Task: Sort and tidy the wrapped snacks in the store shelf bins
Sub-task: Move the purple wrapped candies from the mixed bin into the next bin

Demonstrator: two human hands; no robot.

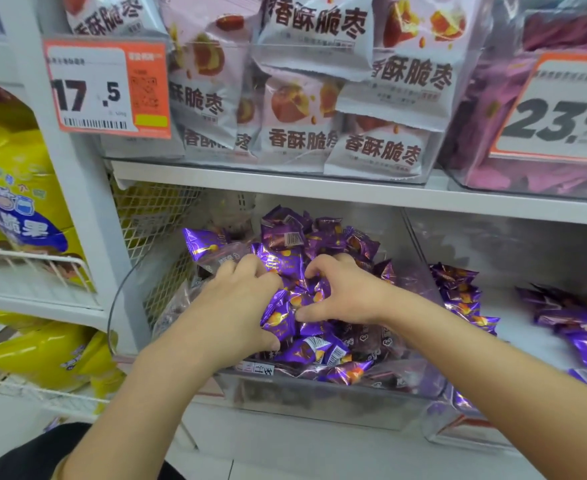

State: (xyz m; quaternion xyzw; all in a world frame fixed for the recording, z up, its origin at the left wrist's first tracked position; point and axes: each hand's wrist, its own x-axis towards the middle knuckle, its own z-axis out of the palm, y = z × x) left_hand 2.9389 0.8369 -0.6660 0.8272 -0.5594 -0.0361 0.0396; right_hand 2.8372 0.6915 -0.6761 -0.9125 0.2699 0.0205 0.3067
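AROUND: shelf board [319,192] overhangs clear bin [319,400] rear; pink bags [302,109] above | ITEM: purple snacks [285,233] heaped in bin | HANDS: your L hand [236,303] & R hand [344,296] side by side atop heap, fingers curled, gripping them.

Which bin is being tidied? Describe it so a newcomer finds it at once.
Find the 17.5 price tag, then drop below the white shelf board. The clear bin there, beside the wire mesh, is heaped with purple wrapped snacks. Unlike the sparser purple packs to its right, it has the left hand and right hand gripping the heap.
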